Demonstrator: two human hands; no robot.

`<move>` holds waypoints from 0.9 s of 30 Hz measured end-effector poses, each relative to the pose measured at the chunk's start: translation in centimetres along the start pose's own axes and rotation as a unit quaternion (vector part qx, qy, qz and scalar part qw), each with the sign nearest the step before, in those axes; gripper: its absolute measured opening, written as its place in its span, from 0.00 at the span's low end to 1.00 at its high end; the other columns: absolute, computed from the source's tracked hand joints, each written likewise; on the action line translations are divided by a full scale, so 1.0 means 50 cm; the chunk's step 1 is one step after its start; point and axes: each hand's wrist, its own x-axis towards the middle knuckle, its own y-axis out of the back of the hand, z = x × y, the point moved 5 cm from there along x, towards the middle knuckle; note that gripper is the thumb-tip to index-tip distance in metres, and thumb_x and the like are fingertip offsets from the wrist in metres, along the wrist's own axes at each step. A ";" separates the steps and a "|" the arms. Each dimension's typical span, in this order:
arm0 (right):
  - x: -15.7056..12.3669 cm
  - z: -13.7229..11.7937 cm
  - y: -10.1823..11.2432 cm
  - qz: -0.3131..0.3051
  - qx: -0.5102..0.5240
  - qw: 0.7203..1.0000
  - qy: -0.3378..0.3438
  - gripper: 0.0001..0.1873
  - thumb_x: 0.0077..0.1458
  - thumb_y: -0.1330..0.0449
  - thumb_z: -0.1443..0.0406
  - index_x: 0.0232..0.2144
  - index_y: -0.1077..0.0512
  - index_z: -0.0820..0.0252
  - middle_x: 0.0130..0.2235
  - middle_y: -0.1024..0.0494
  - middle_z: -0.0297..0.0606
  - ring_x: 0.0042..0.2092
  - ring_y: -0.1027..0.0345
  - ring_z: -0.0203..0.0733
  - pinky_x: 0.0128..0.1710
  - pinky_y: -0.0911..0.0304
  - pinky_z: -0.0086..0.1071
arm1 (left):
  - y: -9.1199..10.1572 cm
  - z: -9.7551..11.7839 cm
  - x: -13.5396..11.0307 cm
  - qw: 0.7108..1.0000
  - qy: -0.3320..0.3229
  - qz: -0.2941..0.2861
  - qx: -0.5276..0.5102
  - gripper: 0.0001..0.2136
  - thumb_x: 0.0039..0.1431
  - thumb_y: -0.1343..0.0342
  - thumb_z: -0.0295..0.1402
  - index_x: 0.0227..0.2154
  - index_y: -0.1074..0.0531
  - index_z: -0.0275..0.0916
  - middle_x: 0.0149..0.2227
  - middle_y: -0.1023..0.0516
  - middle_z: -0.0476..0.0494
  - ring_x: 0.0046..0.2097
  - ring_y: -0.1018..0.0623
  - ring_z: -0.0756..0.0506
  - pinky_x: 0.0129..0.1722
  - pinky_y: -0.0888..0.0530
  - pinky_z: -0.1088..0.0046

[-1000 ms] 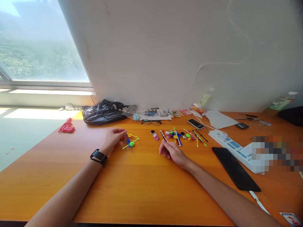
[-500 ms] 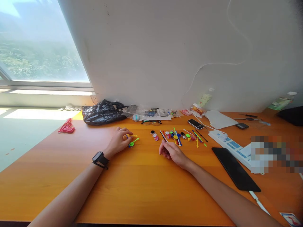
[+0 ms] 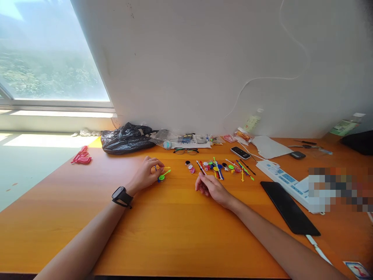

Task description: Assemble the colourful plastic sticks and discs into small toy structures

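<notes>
My left hand (image 3: 148,172), with a watch (image 3: 122,196) on its wrist, is over the table with thumb and fingers pinched round a thin yellow plastic arrow (image 3: 166,168) pointing right. Just below its fingertips a green arrow (image 3: 165,173) sits on a round green and blue piece (image 3: 161,178). My right hand (image 3: 212,189) rests on the table with its fingers curled and thumb against the index finger; whether anything is inside is hidden. Beyond its fingertips lies a pile of coloured arrows and discs (image 3: 216,169), with a white arrow (image 3: 201,167) closest.
Behind my hands lie eyeglasses (image 3: 186,151) and a black plastic bag (image 3: 125,139). Red plastic pieces (image 3: 82,156) are at the far left. On the right are a white remote-like device (image 3: 240,153), a power strip (image 3: 287,182) and a black phone (image 3: 290,208) with a cable.
The yellow arrow shows more of its length between my left fingers, which have shifted slightly. My right hand has hardly moved.
</notes>
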 end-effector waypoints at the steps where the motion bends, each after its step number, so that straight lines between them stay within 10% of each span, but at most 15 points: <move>1: 0.000 0.000 0.000 0.001 0.001 1.000 0.000 0.36 0.65 0.50 0.37 0.25 0.25 0.60 0.22 0.32 0.34 0.25 0.40 0.35 0.24 0.48 0.30 | 0.001 0.002 0.000 1.000 -0.002 -0.005 -0.001 0.10 0.66 0.42 0.41 0.36 0.19 0.44 0.40 0.18 0.42 0.45 0.26 0.38 0.47 0.33 0.61; 27: 0.000 0.001 -0.002 -0.004 -0.006 1.000 0.007 0.37 0.66 0.50 0.38 0.26 0.24 0.62 0.22 0.33 0.34 0.24 0.41 0.34 0.24 0.48 0.30 | 0.026 -0.008 -0.002 0.997 0.058 0.049 0.023 0.14 0.65 0.53 0.34 0.42 0.21 0.40 0.38 0.22 0.45 0.41 0.25 0.42 0.43 0.31 0.65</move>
